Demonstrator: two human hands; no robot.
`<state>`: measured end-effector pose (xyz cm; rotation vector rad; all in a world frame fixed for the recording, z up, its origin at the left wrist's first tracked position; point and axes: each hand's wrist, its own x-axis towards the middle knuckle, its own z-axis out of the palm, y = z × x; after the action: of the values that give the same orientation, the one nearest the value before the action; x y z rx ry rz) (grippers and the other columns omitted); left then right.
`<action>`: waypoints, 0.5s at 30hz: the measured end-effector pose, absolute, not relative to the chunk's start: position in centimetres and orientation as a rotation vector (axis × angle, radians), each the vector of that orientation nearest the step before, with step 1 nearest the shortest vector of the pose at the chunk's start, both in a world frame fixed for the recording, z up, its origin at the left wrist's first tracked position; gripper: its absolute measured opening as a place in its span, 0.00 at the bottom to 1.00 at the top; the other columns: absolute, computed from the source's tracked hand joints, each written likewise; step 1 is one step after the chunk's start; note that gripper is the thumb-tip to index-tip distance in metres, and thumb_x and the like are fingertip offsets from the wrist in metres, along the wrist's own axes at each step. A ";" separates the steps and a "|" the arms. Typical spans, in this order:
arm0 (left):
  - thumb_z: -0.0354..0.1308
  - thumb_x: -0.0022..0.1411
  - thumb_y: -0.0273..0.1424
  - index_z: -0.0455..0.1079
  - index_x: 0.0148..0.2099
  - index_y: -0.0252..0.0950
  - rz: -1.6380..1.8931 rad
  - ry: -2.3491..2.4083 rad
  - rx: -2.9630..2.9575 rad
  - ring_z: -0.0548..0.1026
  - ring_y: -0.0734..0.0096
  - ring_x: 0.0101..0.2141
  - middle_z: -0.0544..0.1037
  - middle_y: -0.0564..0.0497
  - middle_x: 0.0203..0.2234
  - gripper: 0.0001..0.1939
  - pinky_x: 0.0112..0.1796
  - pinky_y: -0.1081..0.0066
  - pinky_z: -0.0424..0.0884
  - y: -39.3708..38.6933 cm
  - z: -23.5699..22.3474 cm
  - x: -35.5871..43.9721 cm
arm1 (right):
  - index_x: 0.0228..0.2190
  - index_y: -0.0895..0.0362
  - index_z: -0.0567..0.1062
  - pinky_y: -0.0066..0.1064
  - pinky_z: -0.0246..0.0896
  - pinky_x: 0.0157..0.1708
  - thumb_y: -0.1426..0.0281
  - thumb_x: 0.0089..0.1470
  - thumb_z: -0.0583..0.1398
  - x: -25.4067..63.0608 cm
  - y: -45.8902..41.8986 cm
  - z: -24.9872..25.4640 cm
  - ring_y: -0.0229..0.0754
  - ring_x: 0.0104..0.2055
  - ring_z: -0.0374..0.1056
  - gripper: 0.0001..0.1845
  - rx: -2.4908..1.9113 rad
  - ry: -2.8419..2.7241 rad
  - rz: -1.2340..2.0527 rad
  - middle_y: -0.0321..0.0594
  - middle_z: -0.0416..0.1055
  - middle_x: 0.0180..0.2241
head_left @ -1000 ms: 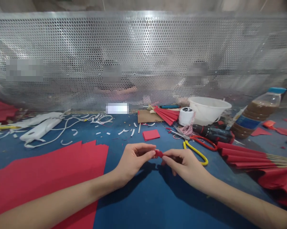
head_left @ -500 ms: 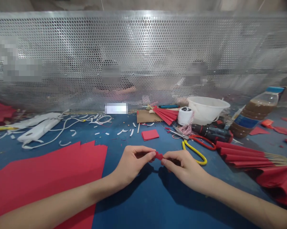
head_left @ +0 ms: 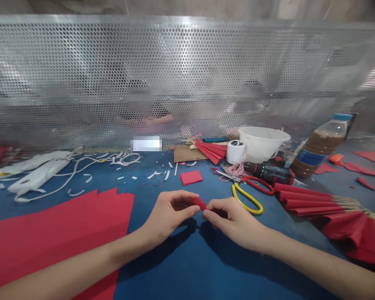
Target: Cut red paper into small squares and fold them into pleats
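Between my two hands is a small piece of red paper point(head_left: 200, 203), raised a little above the blue table. My left hand point(head_left: 172, 212) pinches its left end between thumb and fingers. With thumb and forefinger, my right hand point(head_left: 225, 213) grips the right end. The fingers cover much of the paper, so its full shape is hidden. Just beyond the hands lies a small stack of red paper rectangles point(head_left: 191, 177). Scissors point(head_left: 249, 199) with one yellow and one red handle rest behind my right hand.
Large red sheets point(head_left: 59, 233) spread under my left forearm. Pleated red fans point(head_left: 312, 202), a drill point(head_left: 270, 171), a white bucket point(head_left: 259, 143) and a leaning bottle point(head_left: 323, 146) stand or lie right. A white power strip point(head_left: 39, 175) is at left. A perforated metal screen point(head_left: 184, 79) closes the back.
The camera view has turned slightly right, shifting everything leftward. My left fingers have opened wider around the red paper, showing more of it; both hands still hold it.
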<state>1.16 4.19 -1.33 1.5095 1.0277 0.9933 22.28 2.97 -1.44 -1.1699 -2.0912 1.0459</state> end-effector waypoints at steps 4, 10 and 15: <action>0.69 0.55 0.32 0.77 0.41 0.34 0.989 1.021 1.521 0.77 0.70 0.32 0.81 0.49 0.32 0.11 0.34 0.73 0.75 4.3 -1.5 1.1 | 0.26 0.58 0.72 0.25 0.47 0.22 0.61 0.65 0.55 22.1 3.0 -1.6 0.33 0.23 0.55 0.19 -1.151 -2.107 1.022 0.30 0.64 0.21; 0.68 0.56 0.35 0.76 0.45 0.35 0.961 1.042 1.503 0.71 0.76 0.25 0.78 0.53 0.27 0.15 0.28 0.75 0.70 4.6 -1.8 0.8 | 0.23 0.58 0.71 0.27 0.45 0.22 0.58 0.65 0.54 23.1 3.1 0.2 0.33 0.22 0.52 0.23 -1.262 -2.076 0.743 0.30 0.59 0.19; 0.66 0.58 0.38 0.79 0.46 0.33 0.914 1.120 1.556 0.67 0.77 0.20 0.73 0.55 0.19 0.17 0.23 0.76 0.65 4.6 -2.1 0.8 | 0.19 0.58 0.70 0.28 0.47 0.24 0.57 0.63 0.56 31.3 3.7 1.6 0.36 0.22 0.55 0.25 -1.396 -1.775 0.284 0.32 0.60 0.18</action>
<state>0.79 4.59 -2.11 1.5563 1.1204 0.9140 31.29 3.66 1.56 -1.3963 -1.7753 0.2842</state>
